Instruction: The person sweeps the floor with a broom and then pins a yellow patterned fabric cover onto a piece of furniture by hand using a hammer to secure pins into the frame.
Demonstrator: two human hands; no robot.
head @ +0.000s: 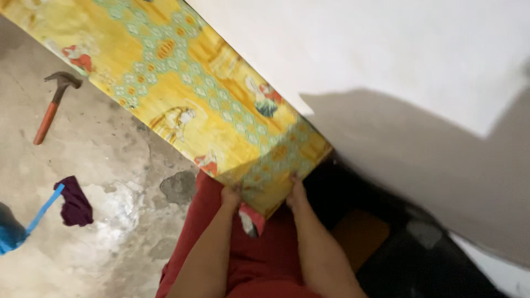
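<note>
Nearest the camera, above a lap in red clothing (259,259), both hands are pressing on the near end of a long panel wrapped in yellow patterned cloth (193,94). The left hand (231,196) is closing its grip on the cloth at the panel's near-left corner, where a loose flap is hanging below; the right hand (297,194) is clamping the cloth at the near-right corner, fingers curled under the edge. The step in hand looks like pulling the cloth tight over this end; the next move probably calls for keeping the tension even while folding the flap flat. The panel is running away from the hands across the concrete floor (110,182). Left of the panel a purple rag (74,203) is lying beside something blue (22,226), and farther off, a hammer (54,105). Right of the panel, a white wall (386,55) is rising.
</note>
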